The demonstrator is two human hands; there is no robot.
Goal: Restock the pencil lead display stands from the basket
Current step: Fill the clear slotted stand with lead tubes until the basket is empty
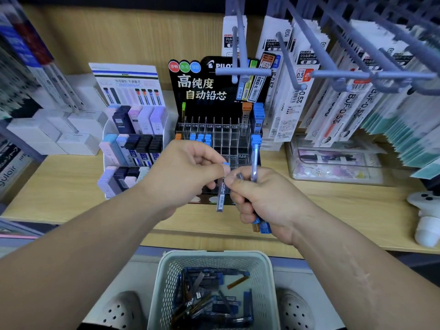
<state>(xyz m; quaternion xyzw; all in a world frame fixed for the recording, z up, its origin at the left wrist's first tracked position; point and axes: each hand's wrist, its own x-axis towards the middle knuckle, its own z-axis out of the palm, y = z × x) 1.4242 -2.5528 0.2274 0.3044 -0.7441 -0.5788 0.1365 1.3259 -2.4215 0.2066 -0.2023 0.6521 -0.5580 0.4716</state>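
A black Pilot lead display stand (209,91) with clear slots stands on the shelf; a few blue-capped and orange-capped tubes sit in it. In front of it my left hand (188,172) pinches the blue cap end of a slim lead tube (221,196) that hangs upright. My right hand (259,198) grips a bundle of several lead tubes (262,226), one blue-capped tube sticking up above the fist, and its fingertips touch the hanging tube. A pale green perforated basket (164,282) on the floor below holds several more tubes.
A white tiered stand (108,129) of pastel and dark lead cases is left of the Pilot stand. Grey peg hooks (240,72) with refill packs jut out overhead at the right. A clear box (333,163) sits right; white boxes (52,132) sit left. My shoes flank the basket.
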